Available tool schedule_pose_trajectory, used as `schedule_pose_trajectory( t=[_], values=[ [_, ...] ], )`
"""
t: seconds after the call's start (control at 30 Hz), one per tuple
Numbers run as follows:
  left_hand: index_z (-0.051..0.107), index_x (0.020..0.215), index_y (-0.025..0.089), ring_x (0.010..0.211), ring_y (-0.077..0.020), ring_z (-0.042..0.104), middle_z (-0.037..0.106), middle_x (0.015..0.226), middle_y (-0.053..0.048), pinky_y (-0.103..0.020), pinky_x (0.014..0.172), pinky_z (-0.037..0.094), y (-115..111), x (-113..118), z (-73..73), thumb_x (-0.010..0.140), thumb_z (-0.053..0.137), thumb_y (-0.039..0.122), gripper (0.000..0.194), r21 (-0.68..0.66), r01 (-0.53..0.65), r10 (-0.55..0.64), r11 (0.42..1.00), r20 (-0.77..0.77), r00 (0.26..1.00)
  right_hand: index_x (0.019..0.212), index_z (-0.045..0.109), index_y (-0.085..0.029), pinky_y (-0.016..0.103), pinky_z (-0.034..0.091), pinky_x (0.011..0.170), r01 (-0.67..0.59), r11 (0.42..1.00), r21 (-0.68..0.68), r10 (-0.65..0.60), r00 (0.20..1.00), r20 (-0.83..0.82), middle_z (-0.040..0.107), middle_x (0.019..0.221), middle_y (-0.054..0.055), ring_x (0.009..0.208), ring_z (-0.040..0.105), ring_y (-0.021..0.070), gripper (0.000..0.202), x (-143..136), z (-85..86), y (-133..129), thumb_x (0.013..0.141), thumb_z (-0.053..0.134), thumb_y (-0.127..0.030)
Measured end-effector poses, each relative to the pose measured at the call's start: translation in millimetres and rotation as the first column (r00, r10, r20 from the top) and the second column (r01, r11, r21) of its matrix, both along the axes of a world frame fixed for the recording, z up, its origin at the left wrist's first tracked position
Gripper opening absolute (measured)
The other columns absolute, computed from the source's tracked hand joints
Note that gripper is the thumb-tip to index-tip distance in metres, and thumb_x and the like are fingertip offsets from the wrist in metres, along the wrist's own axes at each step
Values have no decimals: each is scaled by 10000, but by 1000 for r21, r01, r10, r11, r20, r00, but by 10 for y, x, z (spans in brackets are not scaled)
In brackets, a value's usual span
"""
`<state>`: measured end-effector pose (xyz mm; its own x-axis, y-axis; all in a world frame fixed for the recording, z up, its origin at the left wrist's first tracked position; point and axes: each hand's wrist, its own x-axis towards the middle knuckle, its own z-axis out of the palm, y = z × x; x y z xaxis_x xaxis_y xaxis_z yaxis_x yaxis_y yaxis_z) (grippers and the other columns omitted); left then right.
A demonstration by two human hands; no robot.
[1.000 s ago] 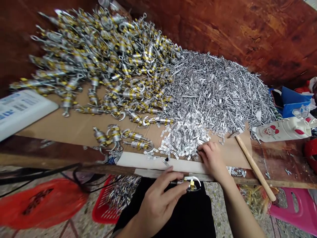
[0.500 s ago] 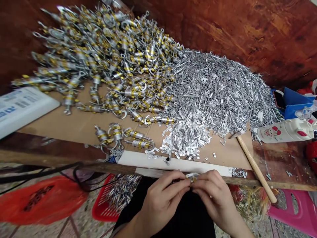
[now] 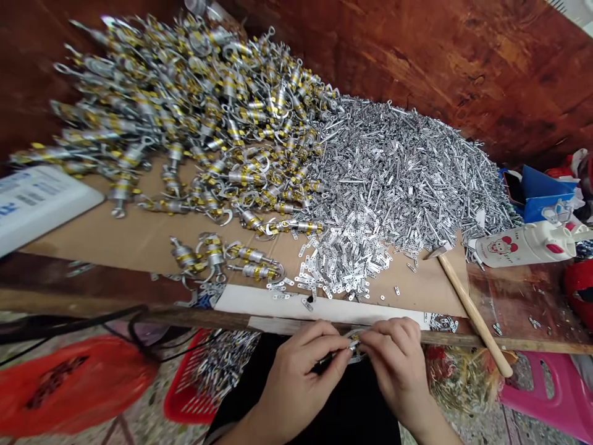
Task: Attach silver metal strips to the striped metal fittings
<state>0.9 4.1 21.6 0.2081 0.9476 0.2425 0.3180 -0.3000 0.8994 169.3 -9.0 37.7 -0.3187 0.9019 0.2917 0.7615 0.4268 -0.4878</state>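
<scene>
Fingers of the left hand (image 3: 296,374) and right hand (image 3: 398,364) are clamped on opposite ends of a small metal fitting (image 3: 354,348), left of the hammer (image 3: 473,314) and above the lap. If either pinch slipped, the fitting would likely fall to the floor, being just past the edge of the desk (image 3: 512,303). Loose plates (image 3: 347,253) and yellow-banded fittings (image 3: 229,86) lie left of the hammer. Fingertips hide most of the held piece; any smaller part pinched there is impossible to make out.
</scene>
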Motion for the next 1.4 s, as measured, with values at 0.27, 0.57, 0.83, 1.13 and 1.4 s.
schedule_pose_trajectory(
  t=[0.27, 0.57, 0.83, 1.13, 1.4],
  values=[
    [623, 978, 171, 893, -138, 577, 659, 854, -4, -359, 1018, 351, -98, -9, -290, 870, 508, 174, 158, 375, 102, -21, 921, -214, 977, 729, 545, -198, 267, 383, 671, 63, 840, -538, -95, 995, -32, 579, 733, -12, 741, 514, 143, 121, 15, -38, 34, 833, 515, -143],
    [635, 1016, 175, 1013, -198, 502, 639, 928, -22, -453, 1106, 150, -111, 82, -454, 910, 382, 205, 276, 385, 77, 85, 920, -387, 918, 793, 584, -206, 305, 381, 725, 159, 863, -479, -186, 982, -9, 602, 841, 16, 830, 509, 185, 62, 95, -143, 263, 775, 599, -148],
    [613, 1046, 208, 924, -161, 540, 634, 863, -4, -397, 1056, 279, -109, 87, -313, 910, 373, 173, 278, 324, 67, 67, 944, -387, 920, 807, 606, -185, 318, 379, 724, 176, 957, -232, -151, 981, 125, 607, 818, 42, 801, 480, 204, 80, 152, -278, 883, 813, 551, -128],
    [629, 891, 193, 950, -160, 583, 660, 829, 12, -383, 1011, 381, -116, 57, -294, 880, 463, 130, 177, 334, 15, 80, 942, -269, 960, 837, 533, -190, 279, 416, 693, 75, 936, -345, -103, 993, -64, 571, 809, 32, 793, 499, 167, 153, 173, -71, 459, 890, 404, -128],
    [621, 883, 181, 934, -148, 602, 670, 828, 15, -367, 1028, 365, -100, 43, -280, 883, 465, 136, 162, 338, 13, 82, 941, -267, 960, 979, 568, -231, 258, 445, 686, 8, 954, -299, -75, 974, -212, 579, 843, 29, 801, 530, 148, 243, 2, -120, 8, 882, 389, -98]
  ],
)
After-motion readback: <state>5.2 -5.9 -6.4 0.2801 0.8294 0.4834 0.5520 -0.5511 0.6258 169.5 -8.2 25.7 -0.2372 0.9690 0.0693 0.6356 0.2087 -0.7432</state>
